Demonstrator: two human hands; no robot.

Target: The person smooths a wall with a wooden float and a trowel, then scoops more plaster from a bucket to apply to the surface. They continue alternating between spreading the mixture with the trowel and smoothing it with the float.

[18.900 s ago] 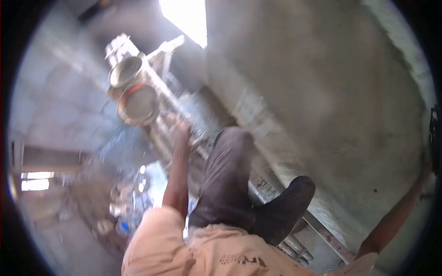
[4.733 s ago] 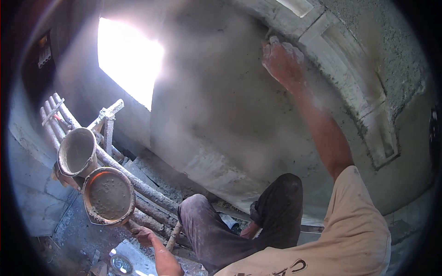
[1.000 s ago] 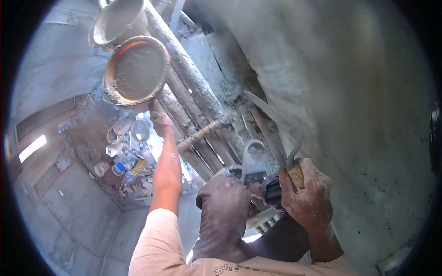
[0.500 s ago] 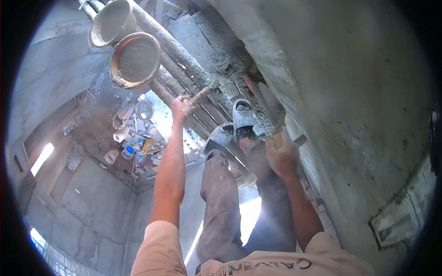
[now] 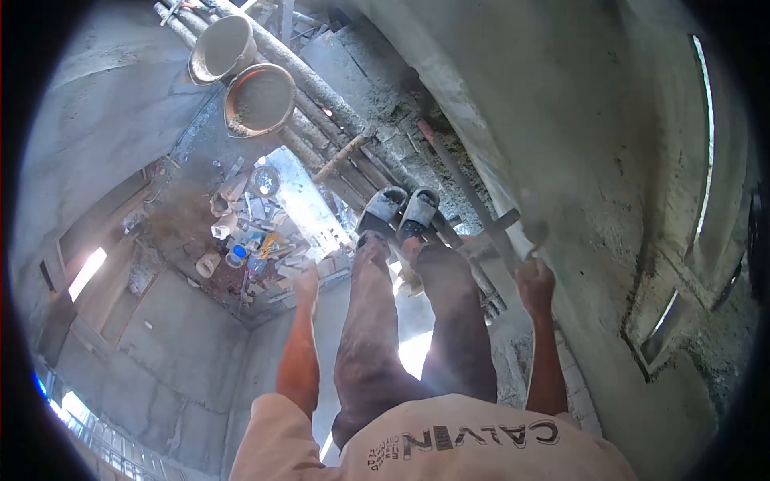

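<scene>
My right hand (image 5: pixel 535 282) is closed round the handle of a trowel (image 5: pixel 532 236), held up beside the plastered wall (image 5: pixel 593 192). The trowel's blade is blurred and partly blends into the wall. Lower down at the left, my left hand (image 5: pixel 305 282) hangs in the air with its fingers curled; nothing shows in it. A short wooden stick (image 5: pixel 339 158) lies across the poles (image 5: pixel 307 150), apart from that hand. My slippered feet (image 5: pixel 401 212) stand close together on the poles.
Two buckets, one grey (image 5: pixel 222 50) and one full of wet mortar (image 5: pixel 261 99), stand on the poles at the upper left. A long wooden bar (image 5: pixel 461 174) runs along the wall. Far below lies rubble (image 5: pixel 249 248) with a bright board (image 5: pixel 301 200) beside it.
My left hand has drawn back from the wooden stick towards my body. My right hand has moved right, raising the trowel towards the wall. My feet have come together, and the view has shifted.
</scene>
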